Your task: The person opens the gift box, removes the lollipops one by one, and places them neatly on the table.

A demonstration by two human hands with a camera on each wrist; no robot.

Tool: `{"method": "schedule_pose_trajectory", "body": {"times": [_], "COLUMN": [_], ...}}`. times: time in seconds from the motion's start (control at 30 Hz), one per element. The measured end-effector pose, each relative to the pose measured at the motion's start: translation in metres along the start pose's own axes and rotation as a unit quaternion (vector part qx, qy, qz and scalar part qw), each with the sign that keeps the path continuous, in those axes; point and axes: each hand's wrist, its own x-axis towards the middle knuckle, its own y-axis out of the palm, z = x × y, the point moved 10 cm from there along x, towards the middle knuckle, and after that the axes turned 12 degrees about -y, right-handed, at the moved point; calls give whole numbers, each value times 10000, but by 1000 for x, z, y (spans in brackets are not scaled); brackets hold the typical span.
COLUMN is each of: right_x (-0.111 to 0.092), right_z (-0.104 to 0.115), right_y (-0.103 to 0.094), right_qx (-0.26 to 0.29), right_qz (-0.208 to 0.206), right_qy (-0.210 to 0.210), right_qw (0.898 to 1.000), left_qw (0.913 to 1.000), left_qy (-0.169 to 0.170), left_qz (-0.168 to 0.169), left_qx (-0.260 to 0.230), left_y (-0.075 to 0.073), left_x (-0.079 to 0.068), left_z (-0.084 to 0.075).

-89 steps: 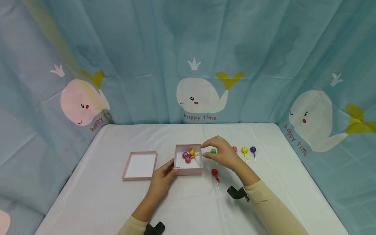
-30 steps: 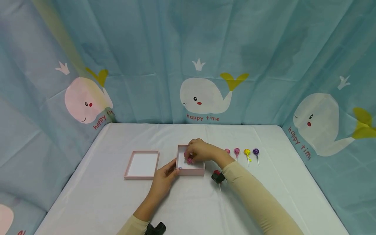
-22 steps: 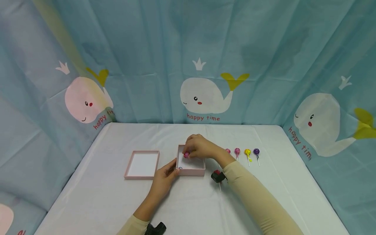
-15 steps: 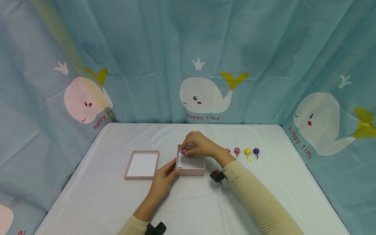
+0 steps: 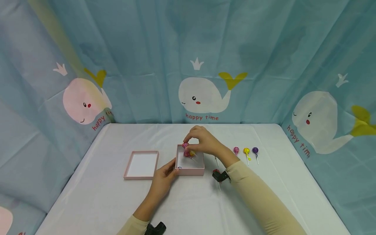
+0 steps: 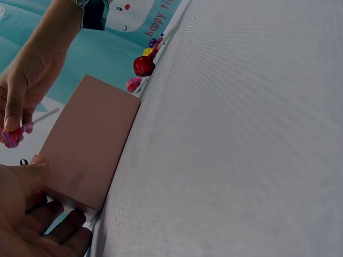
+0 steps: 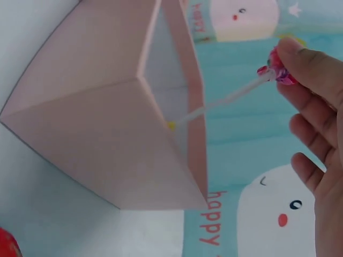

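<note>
Above the open pink box (image 5: 191,172), my right hand (image 5: 204,141) pinches a pink lollipop (image 7: 276,68) by its wrapped head between thumb and finger. Its white stick slants down toward the box in the right wrist view. Inside the box lie another pink lollipop (image 5: 187,153) and a yellow lollipop (image 5: 192,153), partly hidden by the right hand. My left hand (image 5: 162,178) holds the box at its left front corner; the thumb lies on the front wall in the left wrist view. A small dark-coloured bit shows in the box's near left corner.
The shallow pink lid (image 5: 141,178) lies left of the box, its white inside up. Right of the box are a red lollipop (image 6: 143,66), a pink lollipop (image 5: 236,150), a yellow one (image 5: 246,151) and a purple one (image 5: 255,150). A patterned curtain (image 5: 141,65) hangs behind the table.
My right hand went from beside the box into it, took hold of a pink lollipop and has raised it above the box. The left hand has stayed at the box.
</note>
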Motion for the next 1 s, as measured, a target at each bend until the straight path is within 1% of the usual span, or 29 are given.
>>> {"method": "schedule_pose_trajectory", "body": {"times": [0.17,0.37,0.5,0.63,0.87,1.0], "right_x": [-10,-30,-46,-64,-94,-112], "right_z": [1,-1,-4,-6,-3,-2], "right_y": [-17,-36,-47,-58,-74,-80], "right_qx": [-71,-190,-215,-128,4,-102], "right_qz": [-348,-646,-851,-1143,-1740,-2001], "right_qy": [101,305,583,926,1131,1361], "right_qw": [9993,9973,9944,9890,9782,9702], "left_qw": [9999,9999,9998,9998,9996,9997], "left_qy": [-138,-147,-191,-142,-231,-217], "left_qz": [15,-25,-79,-90,-111,-96], "left_qx": [-19,47,73,47,91,102], "left_y": [0,1,0,0,0,0], "left_x": [0,-1,-1,0,1,1], "left_z": [1,1,3,3,4,5]}}
